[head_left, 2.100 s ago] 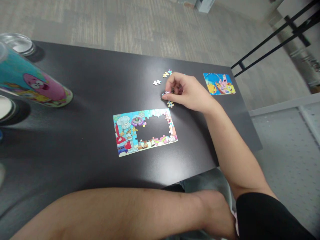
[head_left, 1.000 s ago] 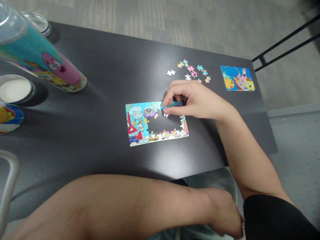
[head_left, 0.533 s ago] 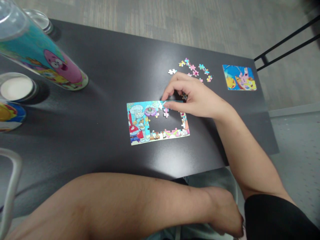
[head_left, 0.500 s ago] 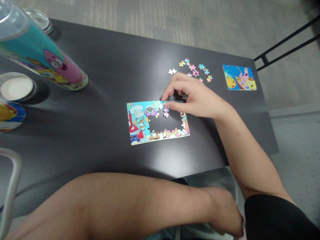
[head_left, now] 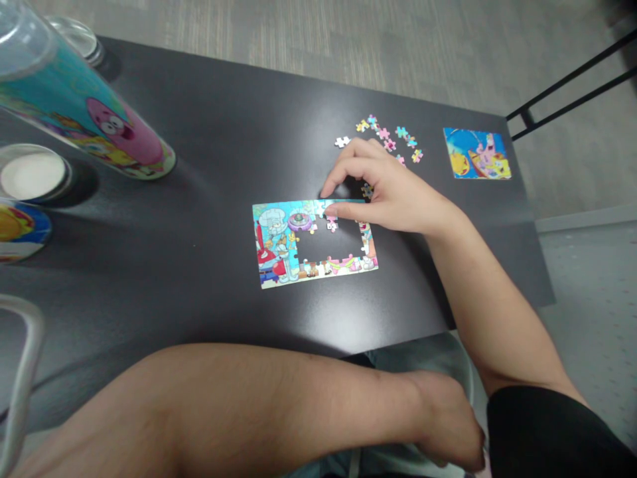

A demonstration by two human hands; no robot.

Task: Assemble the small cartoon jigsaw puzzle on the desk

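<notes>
A partly assembled jigsaw puzzle (head_left: pixel 273 249) with cartoon figures lies on the dark table, its middle gap showing the tabletop. My right hand (head_left: pixel 373 182) bends over its far edge. The index fingertip is at the outer border and the thumb presses on the pieces just inside, pinching that edge. A small pink-and-white puzzle piece (head_left: pixel 332 226) juts into the gap just below the thumb. Past the knuckles lie several loose puzzle pieces (head_left: pixel 389 144), some partly hidden by the hand. My left hand (head_left: pixel 450 421) rests low near my lap, its fingers curled out of sight.
A tall cartoon-printed tube (head_left: pixel 117 133) stands at the left, near a round tin with a white inside (head_left: pixel 34 174) and a clear round lid (head_left: pixel 74 40). A picture card (head_left: pixel 478 154) lies at the right. A white curved bar (head_left: pixel 27 372) is at lower left.
My right thumb has shifted very slightly, and the pink-and-white piece below it sits a touch farther right. My left hand stays where it was.
</notes>
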